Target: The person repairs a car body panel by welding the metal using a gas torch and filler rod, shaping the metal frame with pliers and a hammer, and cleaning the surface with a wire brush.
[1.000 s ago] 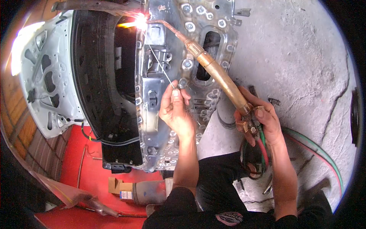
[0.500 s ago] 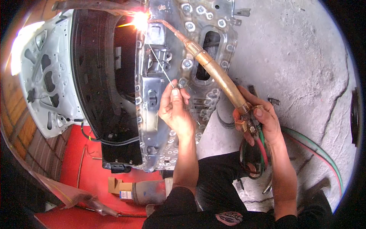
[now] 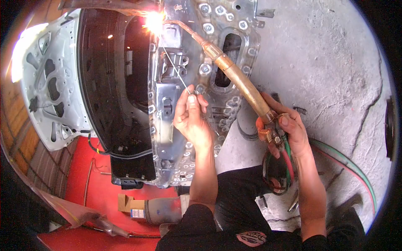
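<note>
Between thumb and fingers, my left hand [image 3: 193,115] pinches a thin filler rod [image 3: 176,71] that slants up to a bright flame. My right hand [image 3: 289,129] is wrapped round the valve end of a brass gas welding torch [image 3: 239,81]. The torch's bent copper tip points up and left into the glare [image 3: 154,21], at the upper edge of a bare metal car body panel [image 3: 190,46]. That glare hides the rod's far end and the spot being heated. Red and green hoses [image 3: 289,161] run from the torch below my right hand.
Left of the panel is a dark car opening [image 3: 113,83], with a white inner panel [image 3: 54,83] beyond. A cardboard box [image 3: 125,203] and a grey cylindrical container [image 3: 163,210] lie on the red surface [image 3: 100,184]. Hose [image 3: 356,167] trails across the cracked concrete floor [image 3: 318,62].
The flame's glare has changed shape, and small sparks now fly near it. Both hands hold nearly the same place, with the rod and torch still in them.
</note>
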A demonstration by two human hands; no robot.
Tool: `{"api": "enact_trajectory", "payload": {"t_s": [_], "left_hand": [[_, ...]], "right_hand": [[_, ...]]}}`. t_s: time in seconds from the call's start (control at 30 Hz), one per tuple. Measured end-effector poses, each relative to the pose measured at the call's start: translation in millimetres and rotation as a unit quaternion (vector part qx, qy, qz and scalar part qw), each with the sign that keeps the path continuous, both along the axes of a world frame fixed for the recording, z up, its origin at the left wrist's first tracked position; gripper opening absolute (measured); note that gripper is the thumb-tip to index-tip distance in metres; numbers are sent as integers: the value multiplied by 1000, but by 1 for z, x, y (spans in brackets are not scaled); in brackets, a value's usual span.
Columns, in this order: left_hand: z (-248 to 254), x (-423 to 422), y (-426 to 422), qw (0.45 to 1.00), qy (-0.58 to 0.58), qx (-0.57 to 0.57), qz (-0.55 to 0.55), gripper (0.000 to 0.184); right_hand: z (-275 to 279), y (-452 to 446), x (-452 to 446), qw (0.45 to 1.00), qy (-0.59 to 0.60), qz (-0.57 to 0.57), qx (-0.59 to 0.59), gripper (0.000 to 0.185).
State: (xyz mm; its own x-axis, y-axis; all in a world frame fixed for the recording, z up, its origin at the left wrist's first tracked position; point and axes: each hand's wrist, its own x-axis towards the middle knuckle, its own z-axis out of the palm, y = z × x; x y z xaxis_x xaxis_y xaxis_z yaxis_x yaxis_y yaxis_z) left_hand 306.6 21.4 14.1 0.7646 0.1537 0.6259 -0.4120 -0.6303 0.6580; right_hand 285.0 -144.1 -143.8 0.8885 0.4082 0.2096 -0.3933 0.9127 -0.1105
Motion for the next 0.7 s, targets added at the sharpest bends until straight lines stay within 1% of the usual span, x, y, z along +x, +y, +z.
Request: {"api": "enact_trajectory", "payload": {"t_s": [0.27,0.43,0.63,0.7], "left_hand": [[1,0,5,1000,5,3,-28,30],[1,0,4,1000,5,-1,-20,29],[1,1,4,1000,5,0,-29,29],[1,1,4,999,4,-1,-36,29]], "right_hand": [[0,-1,1,1000,-5,5,-10,104],[3,-1,1,1000,1,8,-15,107],[1,4,2,1000,-5,-1,-7,106],[-3,3,2,1000,-14,14,-4,105]]}}
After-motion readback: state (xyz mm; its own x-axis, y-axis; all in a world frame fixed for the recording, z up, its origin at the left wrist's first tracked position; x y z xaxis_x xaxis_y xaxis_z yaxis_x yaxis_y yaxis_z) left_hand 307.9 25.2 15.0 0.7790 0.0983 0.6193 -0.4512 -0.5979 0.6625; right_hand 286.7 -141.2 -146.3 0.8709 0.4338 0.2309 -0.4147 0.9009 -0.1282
